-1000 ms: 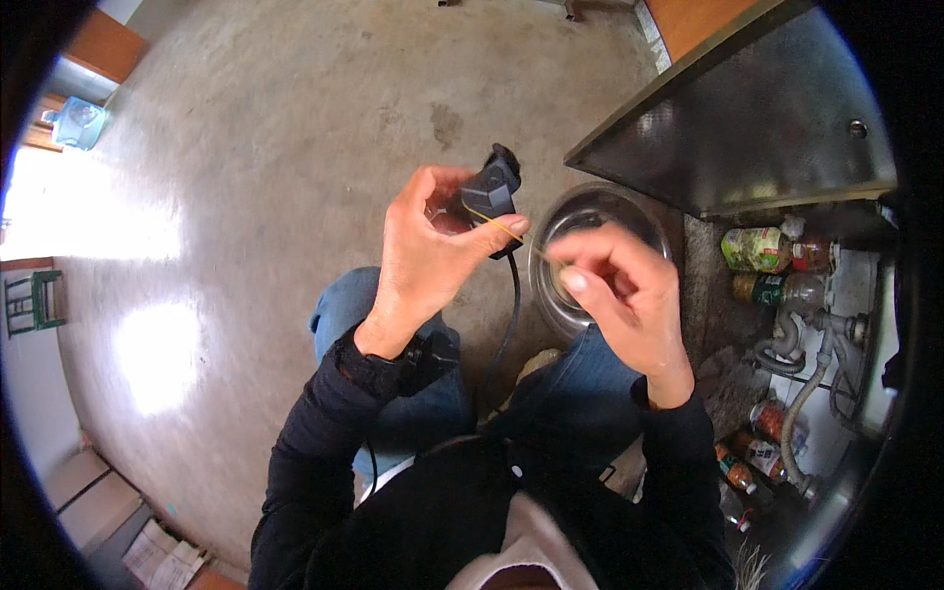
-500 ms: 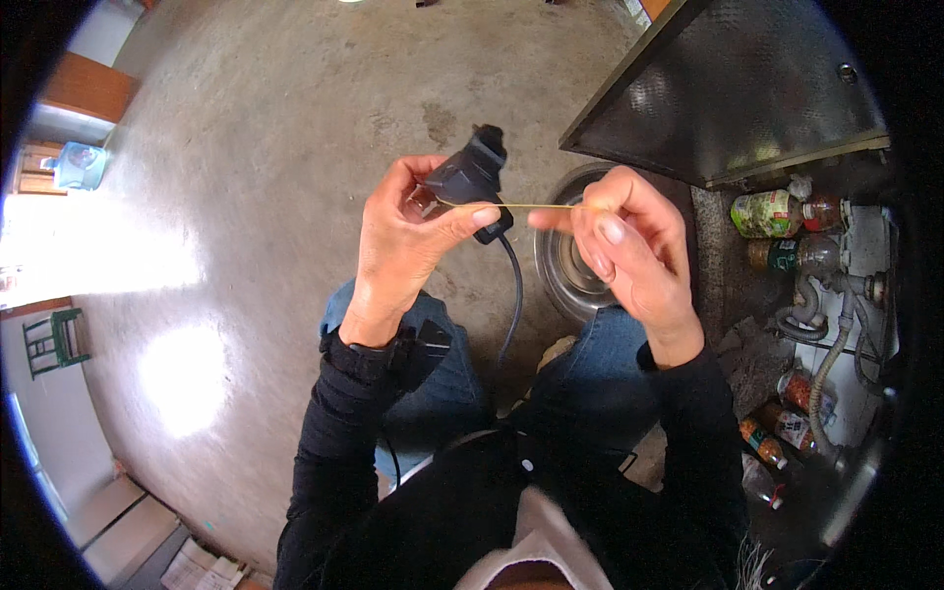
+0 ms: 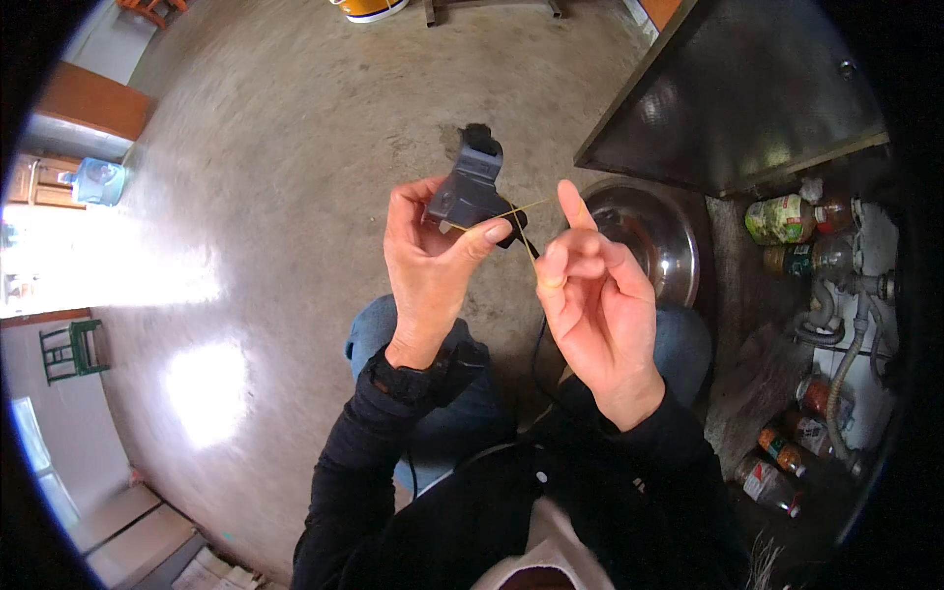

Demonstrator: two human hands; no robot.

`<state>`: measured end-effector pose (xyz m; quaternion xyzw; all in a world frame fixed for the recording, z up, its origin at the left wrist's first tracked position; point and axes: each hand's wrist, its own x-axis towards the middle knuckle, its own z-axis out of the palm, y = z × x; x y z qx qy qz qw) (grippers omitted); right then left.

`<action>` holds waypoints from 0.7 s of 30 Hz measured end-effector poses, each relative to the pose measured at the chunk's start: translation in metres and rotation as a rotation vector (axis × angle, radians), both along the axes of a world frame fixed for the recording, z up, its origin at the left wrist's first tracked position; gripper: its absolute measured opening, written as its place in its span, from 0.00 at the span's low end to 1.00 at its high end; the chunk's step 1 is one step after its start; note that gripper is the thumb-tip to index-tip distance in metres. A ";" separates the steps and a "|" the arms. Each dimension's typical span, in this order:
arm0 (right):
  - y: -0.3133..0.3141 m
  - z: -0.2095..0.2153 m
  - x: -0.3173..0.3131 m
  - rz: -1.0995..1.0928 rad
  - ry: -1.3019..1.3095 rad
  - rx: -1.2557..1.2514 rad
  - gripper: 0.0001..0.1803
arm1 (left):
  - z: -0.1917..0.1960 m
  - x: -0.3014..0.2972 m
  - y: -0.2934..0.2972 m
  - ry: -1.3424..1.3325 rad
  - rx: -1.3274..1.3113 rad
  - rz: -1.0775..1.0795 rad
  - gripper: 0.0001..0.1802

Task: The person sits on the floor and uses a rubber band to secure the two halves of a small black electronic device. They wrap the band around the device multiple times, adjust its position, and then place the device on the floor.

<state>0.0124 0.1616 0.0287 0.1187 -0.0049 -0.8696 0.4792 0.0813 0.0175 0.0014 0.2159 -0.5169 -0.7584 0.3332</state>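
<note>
This looks like a kitchen in a home. Bendy grey plastic pipes (image 3: 834, 403) run beside clear plastic bottles with bright labels (image 3: 779, 219). There is a round, shiny metal bowl (image 3: 680, 241), a big blue see-through water jug (image 3: 99, 182) and a little green stool (image 3: 74, 352) on the plain grey floor (image 3: 285, 216).

The device (image 3: 468, 197) looks matt plastic, the basin (image 3: 673, 258) smooth, glossy metal.

Left fingers (image 3: 409, 197) partly behind device (image 3: 464, 201), seemingly
</note>
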 end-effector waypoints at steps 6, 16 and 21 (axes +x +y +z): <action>-0.003 -0.007 0.007 0.083 -0.018 -0.091 0.36 | -0.002 0.000 0.003 -0.022 -0.175 0.032 0.31; -0.003 -0.001 0.007 -0.015 0.649 0.419 0.41 | 0.012 0.009 0.005 -0.171 -1.001 0.109 0.39; -0.007 -0.003 0.009 -0.076 0.877 0.653 0.42 | 0.020 0.010 0.006 -0.167 -1.121 -0.090 0.40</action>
